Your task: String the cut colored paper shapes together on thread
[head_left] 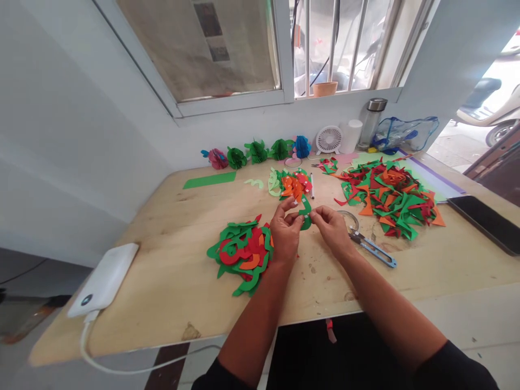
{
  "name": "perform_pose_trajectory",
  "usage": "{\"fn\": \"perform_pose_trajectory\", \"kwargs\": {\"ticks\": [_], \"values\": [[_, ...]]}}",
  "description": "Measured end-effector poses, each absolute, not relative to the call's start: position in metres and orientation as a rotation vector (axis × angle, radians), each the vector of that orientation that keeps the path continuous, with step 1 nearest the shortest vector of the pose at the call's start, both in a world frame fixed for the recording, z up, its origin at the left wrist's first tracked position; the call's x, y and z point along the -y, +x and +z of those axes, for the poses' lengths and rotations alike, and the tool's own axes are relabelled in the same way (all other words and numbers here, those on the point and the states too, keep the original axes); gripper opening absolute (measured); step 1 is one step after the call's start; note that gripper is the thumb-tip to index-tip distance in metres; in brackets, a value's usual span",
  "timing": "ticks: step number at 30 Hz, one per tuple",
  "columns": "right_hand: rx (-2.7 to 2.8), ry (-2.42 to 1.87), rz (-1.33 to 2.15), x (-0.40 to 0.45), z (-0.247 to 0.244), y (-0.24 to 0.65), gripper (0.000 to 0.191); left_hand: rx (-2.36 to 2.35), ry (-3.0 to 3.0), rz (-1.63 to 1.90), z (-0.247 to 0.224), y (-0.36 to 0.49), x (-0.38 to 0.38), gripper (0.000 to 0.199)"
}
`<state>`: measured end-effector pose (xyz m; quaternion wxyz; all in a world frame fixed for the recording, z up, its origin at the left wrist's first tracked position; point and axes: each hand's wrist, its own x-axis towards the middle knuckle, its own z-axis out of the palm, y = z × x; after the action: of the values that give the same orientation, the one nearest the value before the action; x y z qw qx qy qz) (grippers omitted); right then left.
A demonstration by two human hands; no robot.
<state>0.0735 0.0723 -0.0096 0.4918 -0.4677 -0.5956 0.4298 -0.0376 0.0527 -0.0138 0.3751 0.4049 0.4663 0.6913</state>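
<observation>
Between my two hands is a curved green paper piece with small white patches on it (305,205). My left hand (285,230) pinches its left side, fingers closed round it. The fingertips of my right hand (331,227) are pressed together on its right edge. Left of my left hand lies a pile of green, red and orange cut shapes (239,254). Just beyond my hands is a smaller heap of orange, red and light green pieces (294,183). A blue cutter (376,251) and a roll of tape (348,219) lie right of my right hand.
Paper scraps (398,197) are heaped at the right, near a black phone (487,222). Folded paper figures (257,151), a small fan (329,140) and a bottle (371,123) line the wall. A white power bank (103,279) with a cable sits at the left.
</observation>
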Motion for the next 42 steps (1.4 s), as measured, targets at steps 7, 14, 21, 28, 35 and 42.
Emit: {"fn": "perform_pose_trajectory", "kwargs": {"ticks": [7, 14, 21, 28, 35, 42], "values": [[1.299, -1.091, 1.042, -0.079, -0.014, 0.079, 0.021, -0.95, 0.951, 1.576, -0.013, -0.041, -0.053, 0.067], [1.364, -1.086, 1.026, -0.079, -0.013, 0.081, 0.021, -1.026, 1.008, 1.514, -0.01, -0.038, -0.049, 0.07], [1.393, -1.097, 0.994, -0.079, -0.013, 0.081, 0.021, -1.011, 1.061, 1.507, -0.006, -0.037, -0.047, 0.069], [1.374, -1.127, 0.963, -0.077, -0.011, 0.08, 0.017, -1.019, 1.09, 1.5, -0.009, -0.037, -0.049, 0.067], [1.363, -1.157, 0.915, -0.078, -0.013, 0.079, 0.017, -1.069, 1.156, 1.508, -0.008, -0.032, -0.046, 0.065], [1.412, -1.144, 0.808, -0.075, -0.012, 0.078, 0.017, -1.071, 1.17, 1.511, -0.009, -0.031, -0.046, 0.065]]}}
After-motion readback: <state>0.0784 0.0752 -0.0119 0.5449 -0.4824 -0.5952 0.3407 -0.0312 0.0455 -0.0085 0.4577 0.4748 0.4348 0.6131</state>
